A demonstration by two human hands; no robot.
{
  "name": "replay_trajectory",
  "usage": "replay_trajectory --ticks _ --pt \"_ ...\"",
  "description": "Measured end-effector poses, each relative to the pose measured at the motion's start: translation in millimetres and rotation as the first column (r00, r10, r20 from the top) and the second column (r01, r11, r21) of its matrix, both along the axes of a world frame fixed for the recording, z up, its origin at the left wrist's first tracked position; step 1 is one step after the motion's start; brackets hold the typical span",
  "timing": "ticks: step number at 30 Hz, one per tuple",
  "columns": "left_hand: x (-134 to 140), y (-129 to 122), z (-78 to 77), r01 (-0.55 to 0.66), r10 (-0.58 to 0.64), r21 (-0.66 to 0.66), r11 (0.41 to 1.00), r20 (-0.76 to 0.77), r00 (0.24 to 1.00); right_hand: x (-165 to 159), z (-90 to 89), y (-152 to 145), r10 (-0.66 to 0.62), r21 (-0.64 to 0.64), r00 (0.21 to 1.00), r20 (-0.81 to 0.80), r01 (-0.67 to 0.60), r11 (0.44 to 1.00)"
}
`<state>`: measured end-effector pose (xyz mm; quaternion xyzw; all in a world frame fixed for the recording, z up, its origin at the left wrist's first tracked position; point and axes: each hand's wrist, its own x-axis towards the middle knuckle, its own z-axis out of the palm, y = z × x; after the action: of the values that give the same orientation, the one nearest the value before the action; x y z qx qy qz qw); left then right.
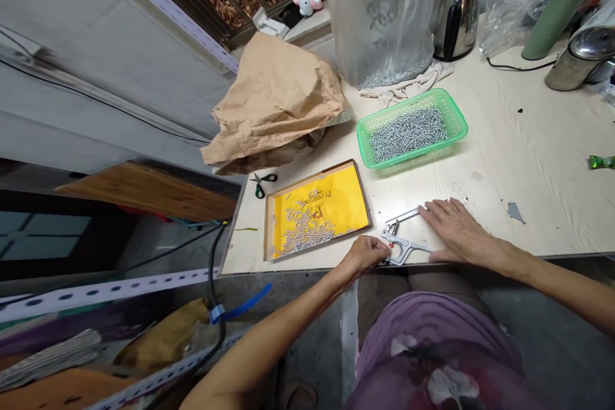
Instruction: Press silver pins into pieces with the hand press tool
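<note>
A silver metal hand tool (406, 250) with two spread arms, a dark spring and a small red part lies at the table's front edge. My right hand (454, 230) spans its arms, fingers on the far arm and thumb by the near one. At the tool's left end, my left hand (368, 253) is closed in a pinch; what its fingertips hold is too small to make out. Left of that hand, a shallow cardboard tray (362, 195) with a yellow bottom holds many small silver metal pins (305, 230). Behind the tool, a green plastic basket (459, 122) contains more of these small metal pieces (408, 134).
Dark-handled scissors (260, 184) lie beyond the tray's left corner. A crumpled brown paper bag (283, 96) and a large clear plastic bag (384, 13) stand at the back. Farther right are a steel kettle (459, 16), a green pole (567, 3) and a steel container (581, 54).
</note>
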<state>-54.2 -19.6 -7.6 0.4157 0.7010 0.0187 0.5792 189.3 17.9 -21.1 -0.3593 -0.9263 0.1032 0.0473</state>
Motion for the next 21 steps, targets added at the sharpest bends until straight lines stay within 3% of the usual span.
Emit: replay_trajectory --ticks 12,17,21 --pt "2 -3 -0.4 -0.088 0.089 -0.023 0.996 0.065 0.994 -2 8.9 -10 0.004 -0.032 0.996 -0.087 -0.007 0.999" --pt "4 -5 -1.3 -0.102 0.101 0.007 0.995 0.037 0.994 -2 -0.9 -13 0.030 0.017 0.993 -0.116 -0.028 0.999" --pt "5 -8 8.1 -0.049 0.050 0.046 0.998 -0.021 0.999 0 -8.3 -12 0.065 0.105 0.982 -0.176 -0.047 0.993"
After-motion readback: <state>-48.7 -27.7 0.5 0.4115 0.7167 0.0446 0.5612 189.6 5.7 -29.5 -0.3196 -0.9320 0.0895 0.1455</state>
